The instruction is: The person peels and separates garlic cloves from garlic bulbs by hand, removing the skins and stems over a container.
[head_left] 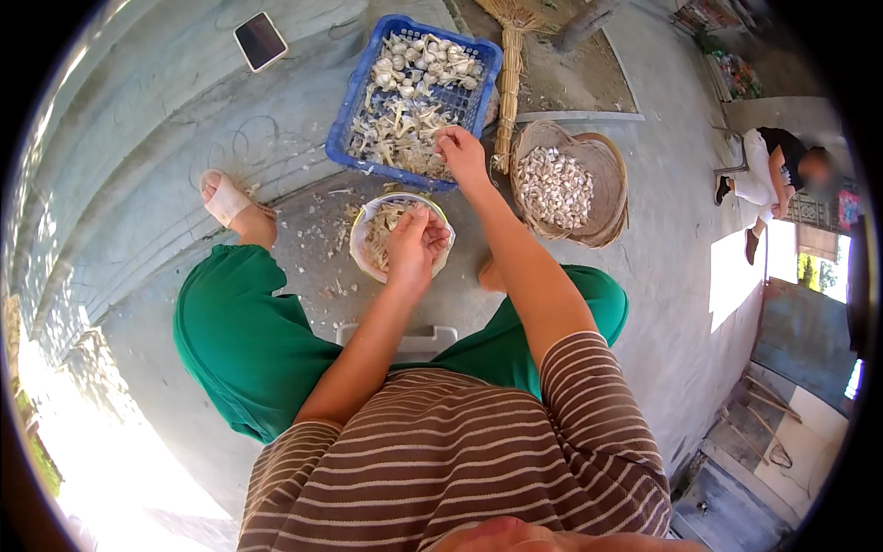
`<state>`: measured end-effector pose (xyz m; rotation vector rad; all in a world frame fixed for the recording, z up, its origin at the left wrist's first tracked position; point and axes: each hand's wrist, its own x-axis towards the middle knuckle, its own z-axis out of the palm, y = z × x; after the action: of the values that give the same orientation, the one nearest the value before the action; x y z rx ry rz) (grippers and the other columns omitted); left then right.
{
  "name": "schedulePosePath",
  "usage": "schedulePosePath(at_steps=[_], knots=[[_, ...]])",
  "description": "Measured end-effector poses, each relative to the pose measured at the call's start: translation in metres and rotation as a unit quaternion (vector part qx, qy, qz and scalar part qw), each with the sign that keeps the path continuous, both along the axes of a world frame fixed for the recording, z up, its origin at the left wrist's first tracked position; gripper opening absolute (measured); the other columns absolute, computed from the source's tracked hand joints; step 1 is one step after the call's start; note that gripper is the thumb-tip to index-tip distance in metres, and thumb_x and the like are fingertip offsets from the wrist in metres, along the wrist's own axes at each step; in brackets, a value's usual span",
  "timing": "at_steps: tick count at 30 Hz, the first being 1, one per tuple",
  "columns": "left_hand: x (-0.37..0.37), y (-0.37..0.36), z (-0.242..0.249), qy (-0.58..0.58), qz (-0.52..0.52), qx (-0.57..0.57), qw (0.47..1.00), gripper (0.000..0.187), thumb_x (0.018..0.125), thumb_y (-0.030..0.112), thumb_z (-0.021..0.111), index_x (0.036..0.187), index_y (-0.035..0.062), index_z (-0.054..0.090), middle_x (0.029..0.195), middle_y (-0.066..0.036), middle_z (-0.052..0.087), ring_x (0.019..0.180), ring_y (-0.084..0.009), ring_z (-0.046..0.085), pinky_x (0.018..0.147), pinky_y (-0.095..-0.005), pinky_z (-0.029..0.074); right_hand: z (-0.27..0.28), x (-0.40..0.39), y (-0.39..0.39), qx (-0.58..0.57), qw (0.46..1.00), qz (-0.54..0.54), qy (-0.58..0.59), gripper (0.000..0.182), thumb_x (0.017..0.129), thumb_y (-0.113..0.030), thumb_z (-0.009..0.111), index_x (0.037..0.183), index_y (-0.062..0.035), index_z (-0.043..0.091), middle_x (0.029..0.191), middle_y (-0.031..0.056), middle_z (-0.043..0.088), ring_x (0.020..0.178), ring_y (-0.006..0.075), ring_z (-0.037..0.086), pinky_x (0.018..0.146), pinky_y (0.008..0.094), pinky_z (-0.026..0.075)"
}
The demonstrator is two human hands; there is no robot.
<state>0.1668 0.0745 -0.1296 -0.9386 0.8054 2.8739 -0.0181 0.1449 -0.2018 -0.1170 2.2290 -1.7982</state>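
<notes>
My left hand (417, 243) is curled with its fingertips together above a round bucket (357, 241) of dry garlic skins and stalks. Whatever those fingers may hold is too small to make out. Over the near right corner of a blue plastic crate (342, 129), my right hand (459, 153) is closed, thumb and fingers bent together, its contents hidden. Whole garlic bulbs (418, 63) lie in the crate's far half, and dry garlic stalks (391, 133) in its near half. To the right, a wicker basket (607, 184) holds loose garlic cloves (552, 189).
A straw broom (511, 83) lies right of the crate. A phone (260, 41) rests on the concrete at the far left. Bits of skin (322, 235) litter the ground by the bucket. Another person (777, 170) sits far off to the right.
</notes>
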Motion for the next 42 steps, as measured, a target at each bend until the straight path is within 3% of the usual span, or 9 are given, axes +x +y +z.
schedulePosePath(at_steps=[5,8,15,22,27,30,35,40,42], knots=[[-0.01,-0.018,-0.01,-0.042,-0.016,-0.021,0.999,0.012,0.095,0.018,0.049,0.097,0.0084,0.056,0.084,-0.002,0.06,0.076,-0.0128,0.058,0.067,-0.0263,0.046,-0.035,-0.064,-0.062,0.217,0.959,0.068,0.167,0.021,0.085,-0.01,0.05,0.099,-0.005,0.064,0.101,0.0167,0.062,0.091,0.0328,0.06,0.08,0.0414,0.048],[-0.011,-0.032,-0.023,-0.061,-0.024,-0.028,0.997,0.015,0.095,0.018,0.049,0.1,0.0068,0.056,0.089,-0.003,0.059,0.079,-0.0143,0.058,0.07,-0.0281,0.046,-0.039,-0.097,-0.092,0.279,0.936,0.065,0.202,0.022,0.087,-0.014,0.052,0.104,-0.0067,0.063,0.111,0.0144,0.058,0.098,0.0318,0.058,0.081,0.0427,0.049],[-0.011,-0.049,-0.042,-0.058,0.0,-0.023,0.998,0.016,0.094,0.02,0.05,0.102,0.0074,0.056,0.092,-0.003,0.06,0.082,-0.0141,0.059,0.071,-0.0278,0.046,-0.033,-0.128,-0.122,0.51,0.841,0.146,0.106,0.043,0.082,-0.02,0.061,0.122,-0.0107,0.05,0.129,0.0146,0.04,0.103,0.0354,0.057,0.081,0.0427,0.051],[-0.009,-0.049,-0.037,-0.046,-0.007,-0.025,0.999,0.015,0.094,0.019,0.05,0.102,0.0077,0.055,0.094,-0.003,0.059,0.083,-0.0142,0.058,0.073,-0.0282,0.045,-0.042,-0.113,-0.095,0.42,0.878,0.172,0.153,0.046,0.076,-0.019,0.067,0.117,-0.0068,0.05,0.124,0.0166,0.045,0.097,0.0345,0.06,0.076,0.0422,0.053],[-0.013,-0.041,-0.017,-0.043,-0.017,-0.036,0.998,0.014,0.094,0.018,0.049,0.102,0.0075,0.055,0.092,-0.003,0.058,0.083,-0.0144,0.057,0.074,-0.0288,0.045,-0.014,-0.085,-0.066,0.267,0.948,0.099,0.139,0.047,0.08,-0.02,0.063,0.122,-0.0056,0.046,0.095,0.0154,0.063,0.088,0.0337,0.061,0.079,0.0399,0.048],[-0.013,-0.035,-0.008,-0.016,-0.008,-0.041,0.999,0.014,0.095,0.018,0.048,0.102,0.0073,0.055,0.092,-0.003,0.058,0.083,-0.0143,0.057,0.073,-0.0289,0.045,0.019,-0.06,-0.047,0.233,0.958,0.138,0.098,0.045,0.081,-0.02,0.063,0.12,-0.0047,0.046,0.102,0.0178,0.062,0.09,0.0336,0.061,0.08,0.0391,0.047],[-0.012,-0.031,0.003,0.017,0.03,-0.049,0.998,0.017,0.095,0.018,0.049,0.106,0.0062,0.055,0.092,-0.003,0.058,0.083,-0.0139,0.056,0.074,-0.0299,0.046,0.051,-0.018,-0.021,0.207,0.945,0.147,0.204,0.04,0.082,-0.02,0.064,0.114,-0.0035,0.046,0.1,0.02,0.061,0.089,0.0334,0.061,0.08,0.0389,0.047],[-0.009,-0.028,0.028,0.026,0.08,-0.045,0.995,0.027,0.095,0.019,0.049,0.119,0.0051,0.052,0.098,-0.005,0.058,0.083,-0.0127,0.054,0.074,-0.0282,0.046,0.123,0.045,-0.009,0.165,0.955,0.175,0.173,0.039,0.082,-0.019,0.064,0.113,-0.0028,0.046,0.093,0.0177,0.061,0.084,0.0303,0.061,0.075,0.0374,0.048],[-0.003,-0.028,0.034,0.024,0.092,-0.053,0.994,0.03,0.095,0.02,0.05,0.121,0.0058,0.051,0.099,-0.005,0.058,0.084,-0.0123,0.054,0.076,-0.0287,0.046,0.145,0.076,-0.002,0.231,0.917,0.27,0.181,0.039,0.08,-0.018,0.06,0.113,-0.003,0.045,0.096,0.0214,0.061,0.089,0.0369,0.061,0.077,0.042,0.048]])
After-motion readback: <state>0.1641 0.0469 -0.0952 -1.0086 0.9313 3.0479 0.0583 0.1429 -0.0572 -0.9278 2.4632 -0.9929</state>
